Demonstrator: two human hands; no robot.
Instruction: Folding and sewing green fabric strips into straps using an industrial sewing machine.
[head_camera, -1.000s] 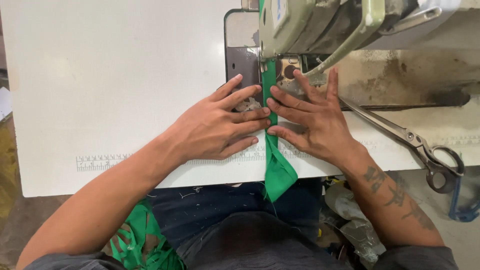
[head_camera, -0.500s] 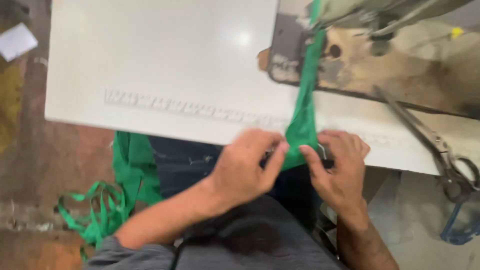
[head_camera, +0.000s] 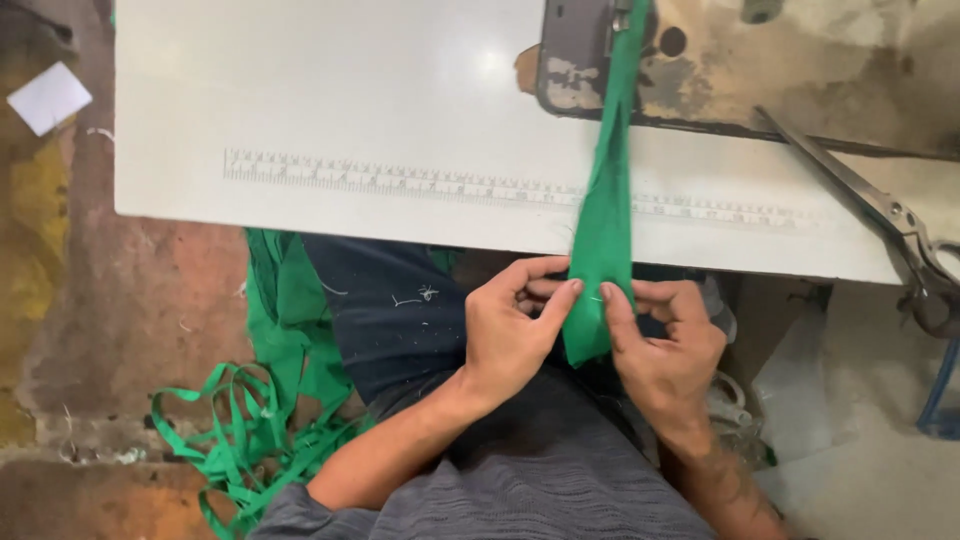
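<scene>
- Head view, looking down over the near edge of a white table (head_camera: 330, 100) onto the person's lap
- A green fabric strip (head_camera: 603, 230) runs from the metal plate (head_camera: 575, 60) at the top of the table, across the table's edge, and hangs down to the two hands below it
- The left hand (head_camera: 510, 335) pinches the strip's lower end from the left side, thumb and forefinger closed on the cloth, the other fingers curled in
- The right hand (head_camera: 665, 345) pinches the same end from the right, its thumb lying up along the fabric, its fingers curled behind
- Both hands sit just below the table edge, nearly touching each other, over the dark trousers
- A printed ruler (head_camera: 400, 178) runs along the table's front edge and passes under the strip
- Large metal scissors (head_camera: 870, 215) lie on the table's right part, well apart from the hands
- A pile of green fabric strips (head_camera: 250, 420) lies on the floor at the left, beside the person's leg
</scene>
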